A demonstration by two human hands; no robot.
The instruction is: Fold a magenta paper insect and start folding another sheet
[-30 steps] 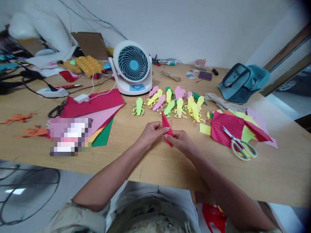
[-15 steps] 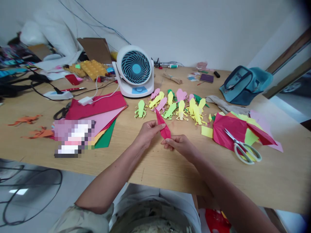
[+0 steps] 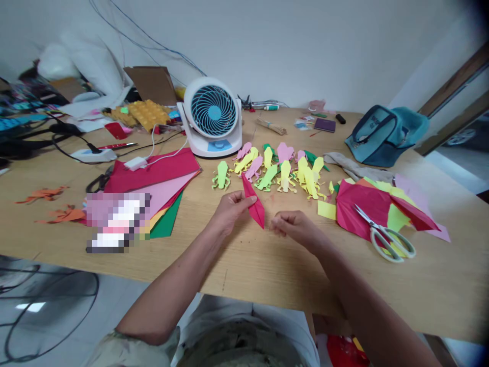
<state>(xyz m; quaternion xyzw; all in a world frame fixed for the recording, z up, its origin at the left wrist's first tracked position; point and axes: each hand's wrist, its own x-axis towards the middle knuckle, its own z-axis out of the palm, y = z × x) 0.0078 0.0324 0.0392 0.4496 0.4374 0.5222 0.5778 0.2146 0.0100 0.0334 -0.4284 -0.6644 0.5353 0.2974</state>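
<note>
My left hand [image 3: 229, 209] pinches a folded red paper piece [image 3: 254, 203], long and pointed at both ends, held just above the wooden table [image 3: 248, 260]. My right hand [image 3: 296, 228] is beside the piece's lower tip, a little apart from it, fingers curled in with nothing visible in them. Behind the hands lie several folded paper insects [image 3: 278, 171] in yellow, green and pink.
A small white and blue fan [image 3: 213, 116] stands at the back. Coloured paper sheets [image 3: 156, 178] lie at left, orange paper figures [image 3: 57, 204] further left. Paper scraps with scissors [image 3: 385, 237] lie at right, a teal bag [image 3: 382, 133] behind. Cables and clutter fill the back left.
My right hand has let go of the red piece and drawn slightly right. The left hand keeps hold of it, the piece turned to point up and left.
</note>
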